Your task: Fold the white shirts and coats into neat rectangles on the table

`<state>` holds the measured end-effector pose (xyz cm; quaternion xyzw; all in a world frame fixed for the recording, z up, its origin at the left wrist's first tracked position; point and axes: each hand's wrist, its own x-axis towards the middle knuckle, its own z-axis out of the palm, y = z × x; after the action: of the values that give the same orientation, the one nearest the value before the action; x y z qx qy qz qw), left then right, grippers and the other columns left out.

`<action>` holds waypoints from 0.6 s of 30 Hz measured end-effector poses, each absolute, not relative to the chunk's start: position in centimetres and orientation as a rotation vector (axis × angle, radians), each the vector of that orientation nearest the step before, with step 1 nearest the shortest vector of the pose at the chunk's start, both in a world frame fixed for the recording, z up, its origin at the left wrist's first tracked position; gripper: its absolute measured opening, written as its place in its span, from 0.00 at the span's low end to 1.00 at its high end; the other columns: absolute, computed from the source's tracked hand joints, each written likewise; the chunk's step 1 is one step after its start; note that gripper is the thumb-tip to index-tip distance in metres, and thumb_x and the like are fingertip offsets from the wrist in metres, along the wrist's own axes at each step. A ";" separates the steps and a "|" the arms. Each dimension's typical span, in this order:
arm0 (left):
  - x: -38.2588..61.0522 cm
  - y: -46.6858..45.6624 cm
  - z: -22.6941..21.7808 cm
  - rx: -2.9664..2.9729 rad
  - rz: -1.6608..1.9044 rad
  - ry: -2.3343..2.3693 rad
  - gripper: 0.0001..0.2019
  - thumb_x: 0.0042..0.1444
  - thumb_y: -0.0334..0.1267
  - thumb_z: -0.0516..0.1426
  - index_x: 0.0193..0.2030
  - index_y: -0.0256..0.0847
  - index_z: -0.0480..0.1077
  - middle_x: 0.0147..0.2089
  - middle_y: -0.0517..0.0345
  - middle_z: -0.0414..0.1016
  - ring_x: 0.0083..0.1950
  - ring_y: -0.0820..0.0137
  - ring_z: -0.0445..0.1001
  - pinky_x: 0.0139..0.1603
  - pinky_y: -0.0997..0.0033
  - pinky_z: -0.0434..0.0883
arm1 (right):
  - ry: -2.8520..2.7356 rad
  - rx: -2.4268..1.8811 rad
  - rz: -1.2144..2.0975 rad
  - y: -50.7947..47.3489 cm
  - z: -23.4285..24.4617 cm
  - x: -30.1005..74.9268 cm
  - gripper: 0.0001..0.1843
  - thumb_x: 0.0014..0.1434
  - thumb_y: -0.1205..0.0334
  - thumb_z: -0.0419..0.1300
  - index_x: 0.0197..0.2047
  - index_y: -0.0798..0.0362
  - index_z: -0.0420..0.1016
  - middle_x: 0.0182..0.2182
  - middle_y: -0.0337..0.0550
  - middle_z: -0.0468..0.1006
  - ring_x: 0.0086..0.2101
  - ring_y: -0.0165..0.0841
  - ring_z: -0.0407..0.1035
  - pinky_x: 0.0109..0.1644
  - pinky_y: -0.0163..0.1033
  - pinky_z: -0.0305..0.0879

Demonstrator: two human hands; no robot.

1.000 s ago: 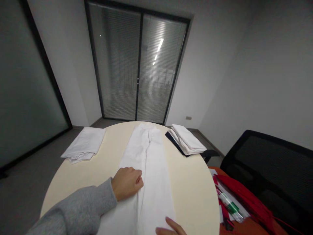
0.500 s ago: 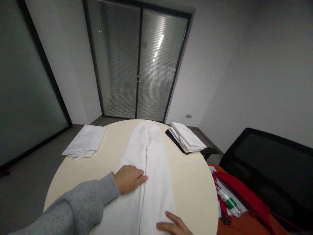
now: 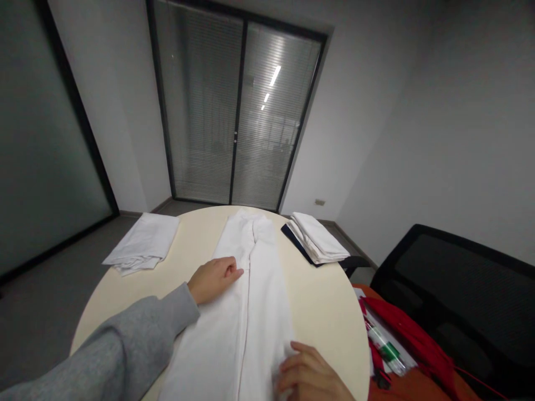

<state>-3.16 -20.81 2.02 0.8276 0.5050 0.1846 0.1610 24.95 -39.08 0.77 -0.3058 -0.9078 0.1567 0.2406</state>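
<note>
Cloth, white and long (image 3: 267, 289), lies lengthwise down the middle of the bench (image 3: 330, 317), from near its far rim to the bottom of the view, wider at the near end. A seam or fold line runs down its length, and the far end is slightly crumpled.

The left grip (image 3: 214, 278), coming out of a grey sleeve (image 3: 142, 334), rests on the left part of the cloth with its fingers curled in and its thumb pointing towards the seam; whether it pinches any fabric I cannot tell. The right grip (image 3: 313, 373) is at the cloth's near right edge, fingers bent and a little apart. The fabric beside them is blurred, so I cannot tell whether they grasp it.

On the far left of the bench a folded white cloth (image 3: 144, 242) pokes out past the rim. On the far right, folded white fabric (image 3: 320, 236) sits on top of a dark flat piece (image 3: 298, 245). To the right of the bench stands a black chair (image 3: 460, 289), with a red bag (image 3: 401, 323) and a clear bottle with a green label (image 3: 388, 348) near it.
</note>
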 end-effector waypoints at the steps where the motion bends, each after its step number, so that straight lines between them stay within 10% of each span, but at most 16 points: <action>1: -3.0 -19.5 2.4 2.334 0.546 1.511 0.18 0.68 0.55 0.50 0.34 0.45 0.69 0.35 0.60 0.78 0.37 0.66 0.75 0.34 0.69 0.60 | -2.436 -0.899 0.403 -38.1 2.3 24.7 0.10 0.73 0.54 0.55 0.41 0.45 0.75 0.40 0.39 0.84 0.44 0.33 0.77 0.62 0.46 0.67; 9: 2.2 -6.0 3.8 2.230 0.399 1.849 0.23 0.66 0.57 0.48 0.46 0.43 0.77 0.53 0.43 0.81 0.52 0.53 0.80 0.45 0.61 0.71 | -2.459 -1.420 0.198 -26.5 4.8 16.1 0.18 0.70 0.50 0.56 0.58 0.46 0.73 0.42 0.47 0.82 0.42 0.43 0.76 0.48 0.48 0.67; 18: 5.7 1.4 0.9 2.308 0.241 1.926 0.26 0.61 0.56 0.54 0.53 0.37 0.78 0.57 0.35 0.80 0.57 0.46 0.79 0.52 0.55 0.73 | -2.280 -1.801 0.266 -24.8 0.3 14.2 0.09 0.64 0.59 0.58 0.47 0.49 0.73 0.40 0.49 0.82 0.42 0.47 0.76 0.48 0.51 0.64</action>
<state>5.74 1.35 0.88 0.7639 0.6373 0.0798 0.0628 14.20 -24.82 0.35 -0.6135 -0.7764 0.0907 0.1118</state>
